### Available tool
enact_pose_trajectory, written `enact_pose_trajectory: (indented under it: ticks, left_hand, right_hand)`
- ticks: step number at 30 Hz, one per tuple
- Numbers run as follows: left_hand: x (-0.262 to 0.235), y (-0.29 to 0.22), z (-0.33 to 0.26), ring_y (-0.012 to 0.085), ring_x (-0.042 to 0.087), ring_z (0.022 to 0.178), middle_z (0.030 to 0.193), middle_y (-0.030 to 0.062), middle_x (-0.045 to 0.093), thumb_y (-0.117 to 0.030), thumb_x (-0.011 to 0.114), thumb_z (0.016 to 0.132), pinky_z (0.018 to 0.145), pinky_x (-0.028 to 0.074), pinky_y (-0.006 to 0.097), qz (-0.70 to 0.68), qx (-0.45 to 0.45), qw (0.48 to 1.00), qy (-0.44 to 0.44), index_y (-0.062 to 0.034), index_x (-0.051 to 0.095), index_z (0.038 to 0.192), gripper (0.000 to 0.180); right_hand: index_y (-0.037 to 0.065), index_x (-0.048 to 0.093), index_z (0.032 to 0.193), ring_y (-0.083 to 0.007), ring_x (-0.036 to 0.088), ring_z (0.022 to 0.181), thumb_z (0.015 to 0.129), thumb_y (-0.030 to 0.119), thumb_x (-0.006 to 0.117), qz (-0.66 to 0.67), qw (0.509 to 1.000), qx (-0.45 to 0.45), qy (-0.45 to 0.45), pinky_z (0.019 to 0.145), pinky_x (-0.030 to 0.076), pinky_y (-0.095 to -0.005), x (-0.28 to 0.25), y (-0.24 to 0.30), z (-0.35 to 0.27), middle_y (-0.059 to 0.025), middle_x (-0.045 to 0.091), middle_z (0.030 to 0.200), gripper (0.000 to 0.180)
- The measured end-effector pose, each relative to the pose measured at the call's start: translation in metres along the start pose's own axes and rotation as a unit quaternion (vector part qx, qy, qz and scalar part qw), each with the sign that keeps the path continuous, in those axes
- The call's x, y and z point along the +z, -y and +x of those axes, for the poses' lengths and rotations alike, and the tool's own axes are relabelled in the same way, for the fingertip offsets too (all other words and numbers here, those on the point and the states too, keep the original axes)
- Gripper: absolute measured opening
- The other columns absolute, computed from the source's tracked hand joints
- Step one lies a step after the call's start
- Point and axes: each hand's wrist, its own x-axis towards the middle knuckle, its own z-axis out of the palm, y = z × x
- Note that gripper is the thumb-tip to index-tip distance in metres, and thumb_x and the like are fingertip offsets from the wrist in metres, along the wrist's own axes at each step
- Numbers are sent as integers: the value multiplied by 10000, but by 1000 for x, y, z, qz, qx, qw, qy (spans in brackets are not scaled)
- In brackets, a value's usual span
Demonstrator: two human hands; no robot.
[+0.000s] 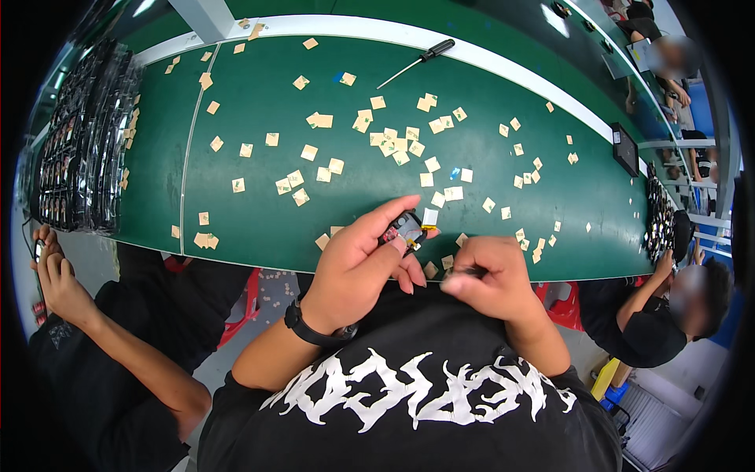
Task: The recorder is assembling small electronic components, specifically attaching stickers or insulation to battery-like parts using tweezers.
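My left hand (350, 263), with a black band on its wrist, grips a small black electronic housing (402, 226) over the near edge of the table. The housing shows an open inside with a reddish part near my thumb. A small silver battery pouch (430, 216) with yellow tape sticks out on its right side, beside thin wires. Just right of it, my right hand (497, 277) is closed, thumb against curled fingers. Something dark shows between those fingers, too hidden to name. The two hands are apart.
Many small beige paper squares (400, 145) lie scattered over the green table (259, 94). A black-handled screwdriver (436, 50) lies at the far edge. Black trays (82, 149) are stacked at left. Co-workers sit on both sides, one person's hand (63, 283) near the stack.
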Motion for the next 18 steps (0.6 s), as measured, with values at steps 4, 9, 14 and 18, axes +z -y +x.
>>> enact_pose_trajectory:
  ticks: [4, 9, 14, 18]
  left_hand:
    - [5, 2, -2, 164, 684, 782, 1181, 196, 655, -27, 426, 1028, 636, 545, 254, 91, 20, 996, -6, 31, 388, 1485, 463]
    - [6, 6, -1, 124, 668, 753, 1017, 119, 653, -16, 440, 1017, 610, 521, 239, 114, 36, 993, -17, 25, 427, 1464, 448]
    - [7, 6, -2, 132, 663, 779, 1072, 114, 633, -5, 427, 1022, 623, 518, 234, 124, 52, 990, -38, 31, 409, 1477, 457]
    - [11, 7, -1, 115, 652, 786, 1065, 102, 637, -3, 433, 1022, 630, 516, 224, 139, 72, 986, -53, 23, 437, 1455, 434]
  right_hand:
    - [12, 668, 810, -102, 486, 528, 797, 152, 842, -25, 991, -132, 21, 495, 363, -257, -4, 0, 2, -24, 547, 600, 224]
    - [-1, 689, 1112, -64, 477, 587, 828, 95, 801, -12, 997, 12, -69, 532, 388, -234, 8, 14, 19, -17, 613, 785, 321]
    - [-15, 691, 1060, -21, 513, 636, 904, 25, 727, 117, 984, 123, -58, 549, 405, -196, 19, 20, 21, -21, 690, 840, 165]
    - [-27, 687, 1039, -15, 545, 653, 921, 15, 709, 181, 972, 127, -82, 564, 434, -188, 23, 19, 17, -27, 708, 853, 127]
